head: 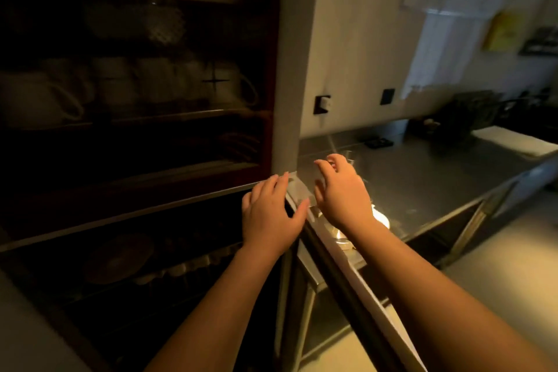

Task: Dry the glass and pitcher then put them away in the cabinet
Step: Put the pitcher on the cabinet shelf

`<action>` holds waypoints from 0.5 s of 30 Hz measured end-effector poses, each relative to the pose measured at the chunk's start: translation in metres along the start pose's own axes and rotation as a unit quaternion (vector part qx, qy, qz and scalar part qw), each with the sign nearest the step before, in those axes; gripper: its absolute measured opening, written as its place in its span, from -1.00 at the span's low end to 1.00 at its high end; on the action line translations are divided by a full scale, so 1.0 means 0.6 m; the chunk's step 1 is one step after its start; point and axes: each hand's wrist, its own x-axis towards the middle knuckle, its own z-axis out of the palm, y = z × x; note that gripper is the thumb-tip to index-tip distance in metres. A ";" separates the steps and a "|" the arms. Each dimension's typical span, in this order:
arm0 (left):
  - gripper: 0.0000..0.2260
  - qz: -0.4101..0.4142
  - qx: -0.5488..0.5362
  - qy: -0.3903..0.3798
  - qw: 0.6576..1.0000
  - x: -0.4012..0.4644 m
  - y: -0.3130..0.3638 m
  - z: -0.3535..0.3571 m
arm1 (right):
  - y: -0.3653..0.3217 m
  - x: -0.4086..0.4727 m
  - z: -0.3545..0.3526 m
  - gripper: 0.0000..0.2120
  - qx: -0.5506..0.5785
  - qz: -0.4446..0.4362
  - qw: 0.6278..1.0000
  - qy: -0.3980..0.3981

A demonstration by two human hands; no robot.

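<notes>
A dark open cabinet (pixel 136 118) fills the left, with its door (pixel 347 278) swung out edge-on between my hands. My left hand (pixel 270 214) lies flat against the door's top corner, fingers straight and thumb on the edge. My right hand (pixel 341 190) hovers over the steel counter (pixel 437 178) on the other side of the door, its fingers spread, relaxed and holding nothing. A clear glass rim (pixel 349 156) shows just behind its fingertips. A bright glass object (pixel 381 218) glints beneath my right wrist; I cannot tell whether it is the pitcher.
The cabinet shelves hold white mugs (pixel 114 84) on one level and plates and small dishes (pixel 120 257) lower down. Dark items (pixel 471 112) stand at the counter's far end by the wall. A small black tray (pixel 377 141) lies near the wall.
</notes>
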 end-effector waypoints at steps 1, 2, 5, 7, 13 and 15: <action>-0.40 0.013 0.000 -0.011 1.000 0.010 0.016 0.014 | 0.025 0.002 -0.002 -0.58 -0.008 0.016 1.000 -0.003; -0.38 0.023 0.000 -0.026 0.999 0.019 0.031 0.029 | 0.049 0.004 -0.003 -0.58 -0.013 0.031 0.999 -0.007; -0.29 0.036 0.007 -0.080 0.996 0.049 0.068 0.074 | 0.111 0.011 0.002 -0.58 -0.013 0.065 0.998 -0.014; -0.22 0.038 0.024 -0.110 0.993 0.069 0.086 0.103 | 0.148 0.016 0.013 -0.59 0.003 0.088 0.996 -0.017; -0.06 -0.004 0.026 -0.213 0.977 0.127 0.124 0.181 | 0.252 0.020 0.069 -0.57 0.053 0.153 0.986 -0.034; 0.01 -0.034 0.008 -0.240 0.970 0.141 0.136 0.206 | 0.279 0.018 0.089 -0.54 0.061 0.173 0.982 -0.050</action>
